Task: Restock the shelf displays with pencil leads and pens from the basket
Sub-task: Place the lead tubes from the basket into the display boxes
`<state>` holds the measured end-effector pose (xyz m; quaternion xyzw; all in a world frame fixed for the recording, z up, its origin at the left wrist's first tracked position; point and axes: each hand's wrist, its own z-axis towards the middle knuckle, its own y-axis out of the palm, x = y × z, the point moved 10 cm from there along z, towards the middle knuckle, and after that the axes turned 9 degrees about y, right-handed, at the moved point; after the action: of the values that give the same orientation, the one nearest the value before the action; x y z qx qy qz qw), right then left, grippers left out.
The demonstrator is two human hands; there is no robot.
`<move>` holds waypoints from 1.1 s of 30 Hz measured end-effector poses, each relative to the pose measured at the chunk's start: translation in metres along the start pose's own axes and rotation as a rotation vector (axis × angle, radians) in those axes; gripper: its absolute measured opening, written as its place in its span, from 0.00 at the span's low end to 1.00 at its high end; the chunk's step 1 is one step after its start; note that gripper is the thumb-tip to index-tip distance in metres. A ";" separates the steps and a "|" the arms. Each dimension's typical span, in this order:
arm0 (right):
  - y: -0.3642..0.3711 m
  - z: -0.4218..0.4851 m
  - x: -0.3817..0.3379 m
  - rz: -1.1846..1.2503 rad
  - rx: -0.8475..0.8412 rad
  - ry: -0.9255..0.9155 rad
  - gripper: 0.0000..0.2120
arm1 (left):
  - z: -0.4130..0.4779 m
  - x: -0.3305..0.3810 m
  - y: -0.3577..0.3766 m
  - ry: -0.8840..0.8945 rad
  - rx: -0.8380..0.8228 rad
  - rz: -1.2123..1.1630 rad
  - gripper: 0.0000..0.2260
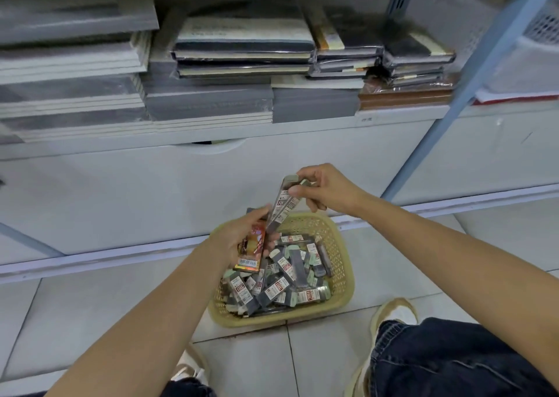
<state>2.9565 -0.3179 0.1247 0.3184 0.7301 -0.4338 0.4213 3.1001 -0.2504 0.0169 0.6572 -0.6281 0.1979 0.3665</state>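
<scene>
The shelf (211, 130) held only stacked notebooks (245, 48), and the basket (344, 290) on the floor lay full of lead cases (281, 281), so most restocking apparently remained. The left hand (239, 236) gripped an orange box (252, 251); the right hand (326, 191) pinched a pair of cases (282, 203) above the basket.

Pale floor tiles (90, 306) fill the lower frame. Above, a white shelf (302, 131) carries stacked notebooks (208, 103); a blue upright (455, 109) crosses upper right.

L hand (237, 239): box (252, 250); R hand (325, 191): leads (283, 202)
</scene>
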 end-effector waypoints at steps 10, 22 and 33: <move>-0.017 -0.012 -0.017 -0.054 0.064 0.138 0.14 | -0.042 0.074 0.030 0.614 0.071 0.358 0.10; -0.090 -0.045 -0.123 0.059 0.029 -0.125 0.10 | -0.100 0.182 0.087 0.828 -0.033 0.214 0.09; -0.263 -0.128 -0.282 0.067 0.420 -0.543 0.06 | -0.182 0.340 0.186 1.086 -0.198 0.185 0.09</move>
<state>2.8195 -0.3413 0.5060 0.2949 0.4752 -0.6296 0.5392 3.0011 -0.3378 0.4245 0.3656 -0.4198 0.4793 0.6785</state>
